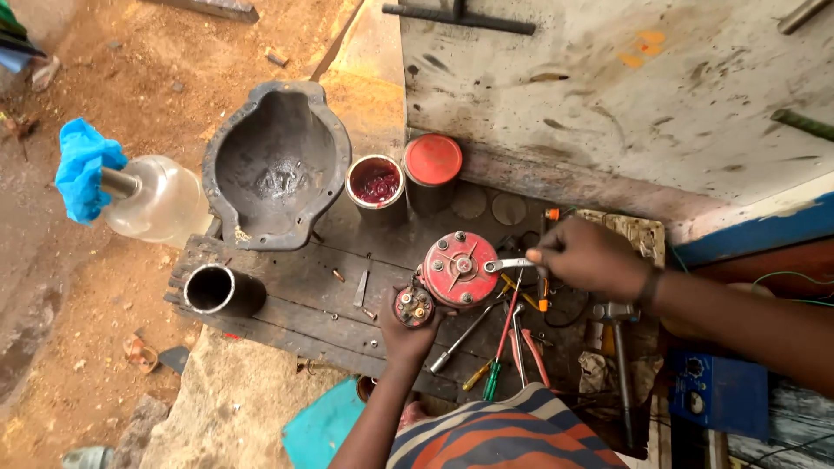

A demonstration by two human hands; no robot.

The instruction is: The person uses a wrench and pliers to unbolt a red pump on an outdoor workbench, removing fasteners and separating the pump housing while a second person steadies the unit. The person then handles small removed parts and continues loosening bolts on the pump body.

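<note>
While the left hand (pixel 407 334) cups the red motor (pixel 458 269), the right hand's (pixel 591 258) grip pinches a spanner (pixel 508 263).

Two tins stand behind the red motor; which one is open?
The left tin, beside the grey basin: open, showing red contents. The right tin wears an orange-red lid.

Soft, even daylight is falling over my bench, no hard shadows anywhere, just faint dark edges under the tools. The pale wall (pixel 625 78) up top is bright, almost washed out. There's a dull sheen off the grey basin (pixel 276 165). My view bulges like a wide lens, the edges bending outward. Everything's slightly soft, and my right hand (pixel 591 258) looks faintly smeared.
</note>
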